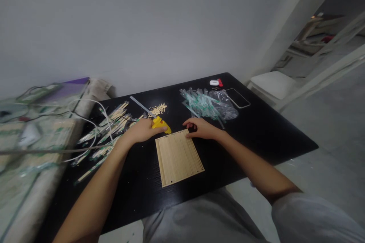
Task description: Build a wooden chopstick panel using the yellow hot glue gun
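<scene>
My left hand (142, 131) is closed round a yellow glue gun (161, 124), its tip lying at the far left corner of a square panel of bamboo sticks (178, 156) that lies flat on the black table (256, 136). A clear glue stick (139, 105) pokes out behind the gun. My right hand (201, 128) rests with curled fingers on the panel's far right corner, pressing it down.
Loose chopsticks and torn wrappers (108, 129) with a white cable (91, 121) are heaped at the left. A pile of clear wrappers (208, 104), a phone (237, 98), a small white case (214, 82) and short stick offcuts (159, 109) lie at the far side. A white chair (270, 83) stands right.
</scene>
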